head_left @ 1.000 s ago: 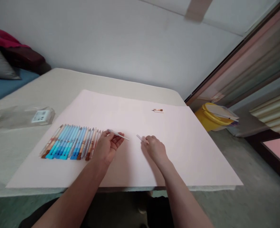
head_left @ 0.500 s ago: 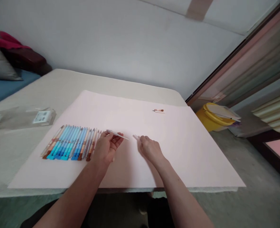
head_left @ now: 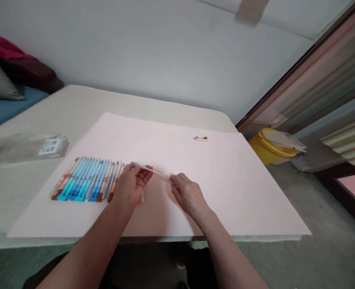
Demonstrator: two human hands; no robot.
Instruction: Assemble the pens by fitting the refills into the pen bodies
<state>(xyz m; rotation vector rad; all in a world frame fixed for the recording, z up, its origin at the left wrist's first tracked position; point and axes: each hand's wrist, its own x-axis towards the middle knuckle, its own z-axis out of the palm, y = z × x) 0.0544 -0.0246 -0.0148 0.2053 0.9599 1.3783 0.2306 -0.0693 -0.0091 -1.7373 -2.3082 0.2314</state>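
Note:
My left hand (head_left: 132, 184) is closed on a slim pale grey pen (head_left: 139, 164), pinched between thumb and fingers, its thin white end slanting down to the right. My right hand (head_left: 189, 192) grips a clear tube-like pen part (head_left: 166, 179), which points left at the pen's thin end. The two tips are very close; whether they touch I cannot tell. Left of my left hand, a row of pens (head_left: 87, 180) in blue, turquoise, brown and clear lies side by side. My left hand hides the row's right end.
Pink paper (head_left: 231, 192) covers much of the pale table (head_left: 153, 106). A small brown-ended pen part (head_left: 200, 138) lies at the back right. A clear plastic bag (head_left: 23, 147) with a white label rests on the left. A yellow bucket (head_left: 269, 148) stands beyond the right edge.
My right hand has shifted slightly left and down, bringing the clear part nearer the pen's thin end. My left hand has moved a little left, still holding the pen.

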